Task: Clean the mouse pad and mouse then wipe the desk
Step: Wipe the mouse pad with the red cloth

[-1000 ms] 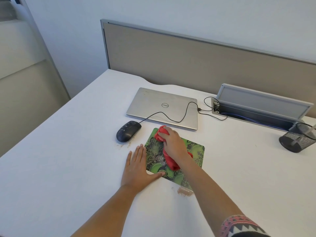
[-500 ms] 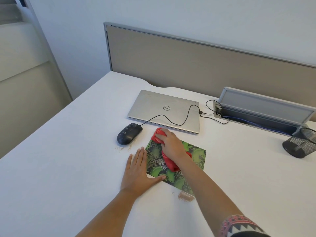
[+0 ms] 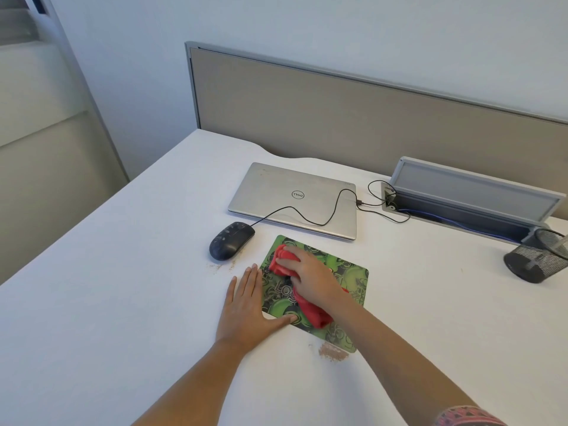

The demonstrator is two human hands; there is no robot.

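Observation:
A green and black patterned mouse pad (image 3: 350, 273) lies on the white desk (image 3: 123, 287). My right hand (image 3: 310, 276) presses a red cloth (image 3: 310, 312) onto the pad, the cloth bunched under the palm and sticking out at both ends. My left hand (image 3: 249, 309) lies flat on the desk at the pad's left edge, fingers apart, thumb on the pad's near left corner. A black wired mouse (image 3: 230, 241) sits to the left of the pad, off it. Brown crumbs (image 3: 333, 353) lie on the desk at the pad's near edge, and a few more crumbs (image 3: 219, 267) lie below the mouse.
A shut silver laptop (image 3: 292, 198) lies behind the pad with the mouse cable (image 3: 307, 213) running over it to an open cable tray (image 3: 461, 204). A black mesh pen holder (image 3: 538, 259) stands at the right. A beige partition (image 3: 338, 118) borders the desk's back.
My right hand with the red cloth stays on the upper left part of the pad, barely shifting. The left hand has not moved. The camera has shifted slightly.

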